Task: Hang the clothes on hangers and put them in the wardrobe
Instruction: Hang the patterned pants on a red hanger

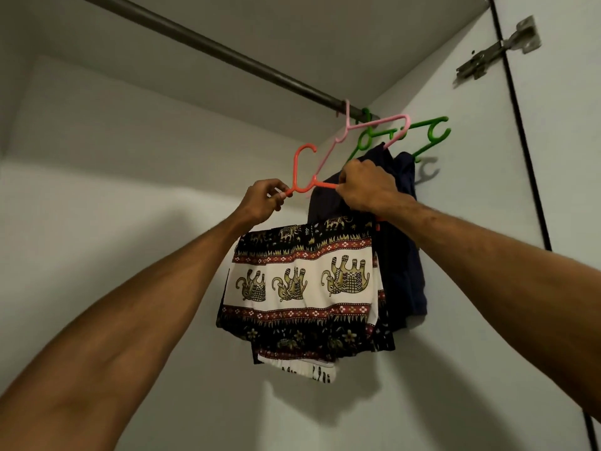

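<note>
Looking up into the wardrobe now, both arms raised. My left hand (263,200) is curled in, thumb and fingers pinching the left tip of the orange hanger (295,172). My right hand (367,187) is closed in a fist round the hanger's right arm, knuckles toward the camera. So both hands have the one hanger between them, held roughly level.

The elephant-print shorts (305,288) are on that hanger, draped over it and hanging down below my wrists in folds, white waistband peeking out at the bottom. The hanger's hook points up and stands clear below the rail (211,48) — not hooked on.

At the far right end of the rail, tight in the corner, a pink hanger (390,119) and a green hanger (429,122) are hooked on, tilted and crossing one another. A dark garment (403,239) hangs beneath them, just behind my right hand and partly behind the shorts — which of the two hangers carries it, I cannot tell.

Off to the right, a metal hinge (500,48) sits on the white door (569,157), beside a dark vertical seam.
</note>
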